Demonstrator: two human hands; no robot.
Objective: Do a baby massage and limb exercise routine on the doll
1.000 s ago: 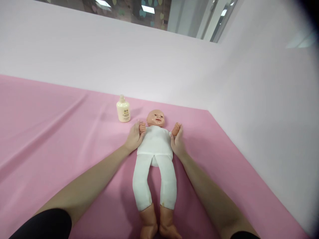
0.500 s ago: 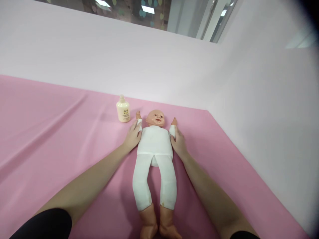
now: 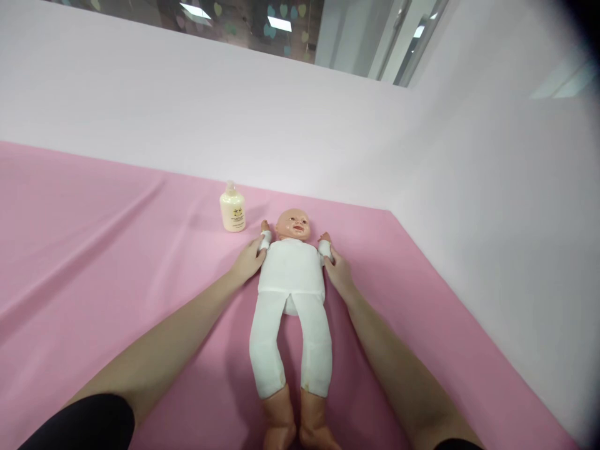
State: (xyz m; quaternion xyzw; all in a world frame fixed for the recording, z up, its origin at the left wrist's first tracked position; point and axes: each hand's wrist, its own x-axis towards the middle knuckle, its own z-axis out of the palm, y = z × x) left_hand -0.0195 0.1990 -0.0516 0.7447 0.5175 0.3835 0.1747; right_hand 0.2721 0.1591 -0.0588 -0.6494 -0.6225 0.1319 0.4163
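Observation:
A baby doll (image 3: pixel 291 267) with a white cloth body lies on its back, its bare plastic head (image 3: pixel 293 224) pointing away from me and its feet towards me. Both of its arms are bent up beside the head. My left hand (image 3: pixel 250 259) is closed around the doll's arm (image 3: pixel 265 240) on the left side of the picture. On the other side, my right hand (image 3: pixel 338 269) grips the doll's other arm (image 3: pixel 325 249), thumb on the near side. Some of my fingers are hidden behind the doll's sleeves.
A cream-coloured pump bottle (image 3: pixel 233 210) stands upright just left of the doll's head. Pink cloth (image 3: pixel 178 250) with a few creases covers the surface. White walls (image 3: pixel 262 119) rise behind and to the right, with a window (image 3: pixel 253 28) above.
The doll's arms have tilted and drawn slightly towards me, its hands now lower beside the head. My fingers have curled from lying along the arms to closing round them.

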